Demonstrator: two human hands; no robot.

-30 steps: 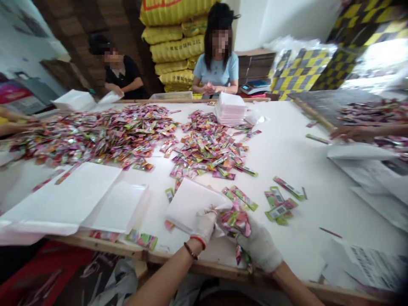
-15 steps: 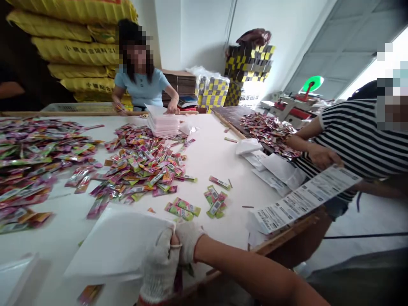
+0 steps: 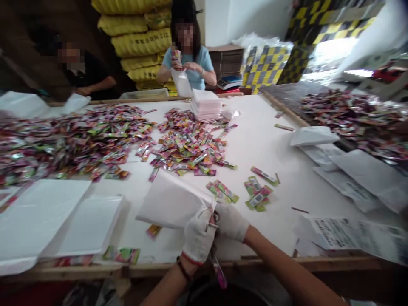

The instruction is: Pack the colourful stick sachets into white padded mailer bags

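In the head view, the left hand (image 3: 199,236), in a white glove, has its fingers curled in and pinching the near right corner of a white pouch (image 3: 174,202), which stretches out from those fingertips to the left and away, over the tabletop. The right hand (image 3: 231,223), gloved too, meets the left at the pouch's opening; its fingertips are lost behind the pouch edge and in dark shadow, so whether they are spread, pressed together or gripping anything cannot be told. How much lies inside the pouch is hidden as well. Just below the left fingers hangs a blurred sachet (image 3: 219,274) with a pink end, in front of the table edge, its upper part covered by the gloves. Right beyond the right fingers lie two green-and-pink packets (image 3: 222,191), and farther to their right a small cluster of packets (image 3: 258,195). Past the pouch, well ahead of both hands, spreads a heap of sachets (image 3: 191,148) too jumbled to count. Well left of the fingers rests a stack of white sheets (image 3: 91,225); well to their right, a printed label sheet (image 3: 350,238) has small, unreadable lettering. Across the table, a person in light blue (image 3: 204,63) holds another white bag (image 3: 181,83).
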